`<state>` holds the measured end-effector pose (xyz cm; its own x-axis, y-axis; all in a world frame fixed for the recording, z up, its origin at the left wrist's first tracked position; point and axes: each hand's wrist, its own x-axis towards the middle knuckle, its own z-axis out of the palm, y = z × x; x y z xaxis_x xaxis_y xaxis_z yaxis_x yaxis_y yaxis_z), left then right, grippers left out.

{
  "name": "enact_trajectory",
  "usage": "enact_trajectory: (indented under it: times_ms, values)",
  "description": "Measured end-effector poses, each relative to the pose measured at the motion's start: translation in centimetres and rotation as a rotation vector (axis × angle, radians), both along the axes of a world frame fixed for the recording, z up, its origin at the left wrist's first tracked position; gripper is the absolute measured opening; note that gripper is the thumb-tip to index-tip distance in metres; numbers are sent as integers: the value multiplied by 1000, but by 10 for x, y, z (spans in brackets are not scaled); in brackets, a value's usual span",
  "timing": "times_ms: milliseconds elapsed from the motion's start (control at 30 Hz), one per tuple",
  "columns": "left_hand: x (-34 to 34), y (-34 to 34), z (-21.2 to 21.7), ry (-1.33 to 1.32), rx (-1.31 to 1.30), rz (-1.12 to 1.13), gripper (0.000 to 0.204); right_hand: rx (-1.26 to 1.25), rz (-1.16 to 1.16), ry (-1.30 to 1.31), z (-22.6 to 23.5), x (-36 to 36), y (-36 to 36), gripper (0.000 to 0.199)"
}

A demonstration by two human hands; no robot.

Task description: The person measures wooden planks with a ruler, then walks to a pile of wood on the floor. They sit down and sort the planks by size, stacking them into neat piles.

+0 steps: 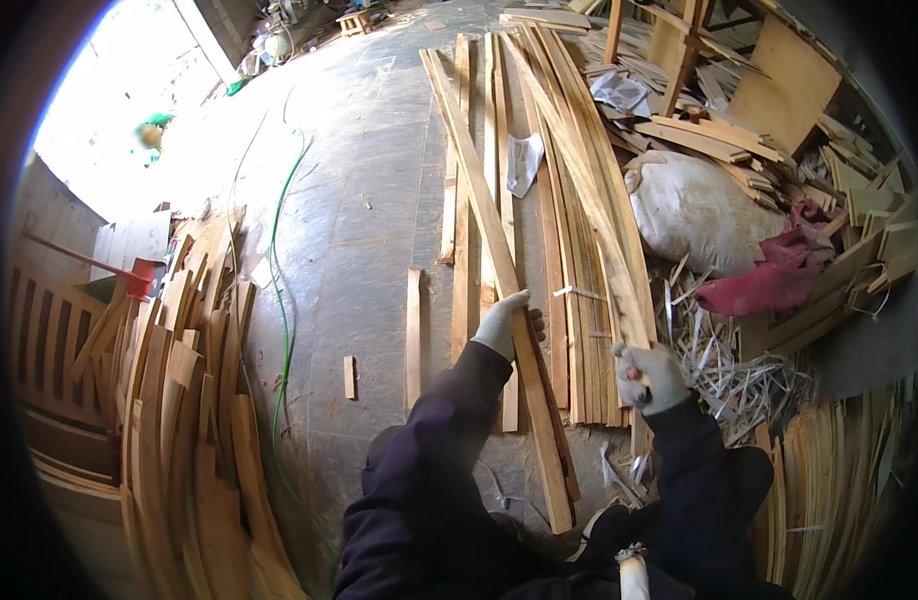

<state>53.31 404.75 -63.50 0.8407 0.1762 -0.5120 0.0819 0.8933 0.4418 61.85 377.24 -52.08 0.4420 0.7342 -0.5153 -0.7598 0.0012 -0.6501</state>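
My left hand [505,325], in a pale work glove, is closed round a long wooden plank [489,225]. That plank runs slantwise from the far end of the pile down to near my feet. My right hand [652,378], gloved too, is closed at the near end of another long plank [591,190] on the right side of the pile. Its thumb lies on top, with a bare pinkish tip showing. Between and beyond my hands, several long planks [569,330] lie lengthwise on the floor, some with a white strap [581,293] across them. A crumpled white sheet [524,163] rests among them.
At the left stand many wooden strips [169,400]. A green hose [279,260] winds over the grey floor [349,200]. To the right are a stuffed white sack [694,210], dark red cloth [769,270], shredded strips [744,375] and scrap wood [714,140]. A short offcut [350,378] lies left of me.
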Motion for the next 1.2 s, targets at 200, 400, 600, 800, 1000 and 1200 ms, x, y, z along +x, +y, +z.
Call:
enact_trajectory:
  times_ms: [200,400,600,800,1000,1200]
  values:
    - [6,-6,10,17,14,-7,25,42,10,-63,10,-28,-30,18]
    - [10,-5,2,155,62,48,20,3,2,-65,35,-46,-39,23]
    - [17,19,-34,-79,84,58,29,-177,30,-95,61,-60,-34,19]
    - [26,13,-16,29,24,-51,41,-302,98,-233,47,-64,-29,18]
    - [26,5,1,90,87,-2,43,-525,193,-407,9,-67,-26,16]
    - [11,18,-11,-41,26,58,29,-498,147,-295,1,-69,-29,15]
